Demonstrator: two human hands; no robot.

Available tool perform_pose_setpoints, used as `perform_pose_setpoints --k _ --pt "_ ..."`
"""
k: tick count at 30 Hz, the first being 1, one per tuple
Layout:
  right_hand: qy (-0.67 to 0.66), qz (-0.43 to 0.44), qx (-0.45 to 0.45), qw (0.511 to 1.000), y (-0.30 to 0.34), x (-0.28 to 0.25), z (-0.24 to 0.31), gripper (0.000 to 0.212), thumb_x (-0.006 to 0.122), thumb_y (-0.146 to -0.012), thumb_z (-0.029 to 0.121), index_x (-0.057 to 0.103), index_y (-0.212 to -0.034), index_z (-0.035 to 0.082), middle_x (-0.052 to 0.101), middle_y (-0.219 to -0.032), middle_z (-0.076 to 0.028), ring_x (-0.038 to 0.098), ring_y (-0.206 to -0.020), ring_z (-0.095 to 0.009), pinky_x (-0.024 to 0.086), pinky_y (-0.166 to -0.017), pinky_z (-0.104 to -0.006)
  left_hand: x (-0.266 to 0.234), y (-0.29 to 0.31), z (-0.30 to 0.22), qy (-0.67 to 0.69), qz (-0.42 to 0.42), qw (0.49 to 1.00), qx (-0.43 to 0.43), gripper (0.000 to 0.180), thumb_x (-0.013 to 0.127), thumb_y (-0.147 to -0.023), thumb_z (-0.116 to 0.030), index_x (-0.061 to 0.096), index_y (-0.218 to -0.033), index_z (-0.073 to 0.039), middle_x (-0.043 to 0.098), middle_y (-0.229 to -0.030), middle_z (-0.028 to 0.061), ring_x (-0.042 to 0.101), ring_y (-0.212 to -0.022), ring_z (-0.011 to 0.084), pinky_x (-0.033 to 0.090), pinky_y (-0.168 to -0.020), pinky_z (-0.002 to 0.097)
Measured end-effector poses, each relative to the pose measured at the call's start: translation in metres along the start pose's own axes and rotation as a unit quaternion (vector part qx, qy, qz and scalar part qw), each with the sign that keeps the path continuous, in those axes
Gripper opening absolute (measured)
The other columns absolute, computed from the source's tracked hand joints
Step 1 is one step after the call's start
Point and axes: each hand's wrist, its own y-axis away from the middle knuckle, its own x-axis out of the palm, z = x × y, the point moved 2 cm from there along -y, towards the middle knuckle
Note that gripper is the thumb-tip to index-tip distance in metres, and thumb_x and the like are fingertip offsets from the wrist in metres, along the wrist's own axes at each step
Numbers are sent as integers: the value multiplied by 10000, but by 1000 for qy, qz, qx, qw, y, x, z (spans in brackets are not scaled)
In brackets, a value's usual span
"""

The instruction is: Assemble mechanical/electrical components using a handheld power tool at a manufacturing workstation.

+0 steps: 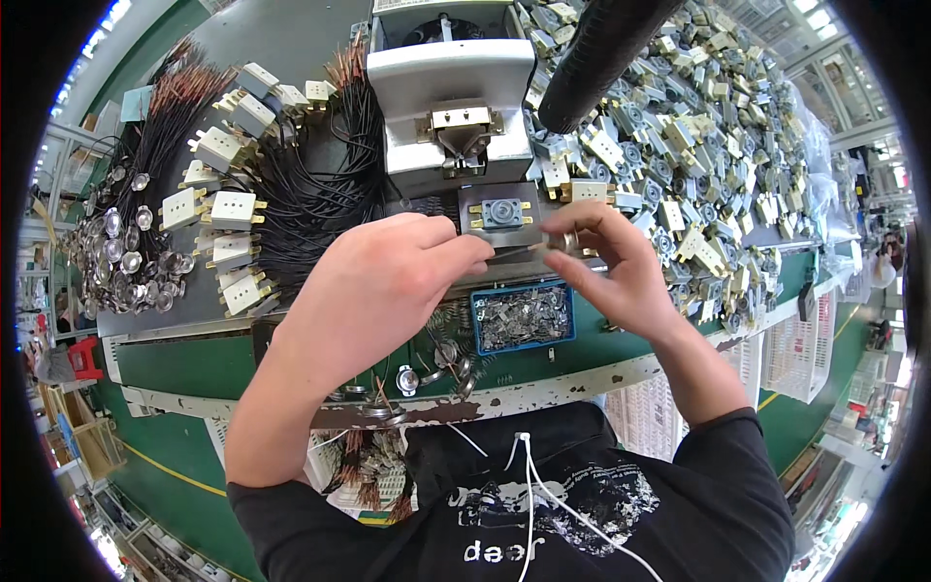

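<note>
A small grey part with brass tabs (501,212) sits on the dark plate of a white bench press (448,92). My left hand (383,281) reaches in from the left, its fingers pinched at the plate's front edge near a thin dark piece. To the right of the plate, my right hand (606,262) pinches a small round metal piece (570,239) between thumb and forefinger. Both hands meet just in front of the part.
A blue tray of small metal clips (524,315) lies under my hands. White blocks with black wires (233,209) are heaped at left beside shiny round discs (126,257). A large pile of grey parts (698,145) fills the right. A black hose (601,53) hangs above.
</note>
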Motion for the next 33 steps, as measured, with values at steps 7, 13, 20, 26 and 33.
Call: perform_pose_setpoints --k 7,13,20,26,33 --pt "-72 -219 -69 971 -18 28 9 293 597 -1033 11 580 -1320 -45 680 -1271 -156 667 -1142 -191 521 -1019 -324 14 0 -3 135 -52 986 -82 145 726 -884 -104 711 -1012 -39 686 -852 112 680 -801 306 548 -702 384" --pt "-390 -158 -23 907 -14 37 12 250 505 -1083 102 582 -1289 -17 700 -1178 -187 686 -1047 -246 530 -946 -364 23 8 17 141 -83 986 -30 131 702 -902 -117 704 -1023 -66 678 -837 116 681 -805 306 551 -717 410" --pt "-91 150 111 978 -35 12 26 269 575 -1066 123 637 -1290 -12 690 -1091 -57 659 -988 -108 554 -894 -289 -2 14 5 -116 13 993 3 313 694 -779 -26 709 -1086 -89 624 -885 47 629 -837 249 518 -725 384" --pt "-175 5 42 984 -2 22 22 359 658 -1007 49 608 -1355 -27 700 -1163 -92 676 -1021 -135 584 -901 -295 6 8 -1 -28 -54 998 9 246 766 -773 -100 706 -1010 -82 623 -833 35 617 -775 245 494 -660 374" --pt "-75 -19 23 997 1 25 22 408 700 -961 -8 607 -1357 -42 669 -1285 -103 647 -1117 -144 535 -966 -307 16 7 -1 -69 -88 994 -14 277 788 -823 -279 586 -864 -94 539 -730 17 576 -721 203 475 -633 350"
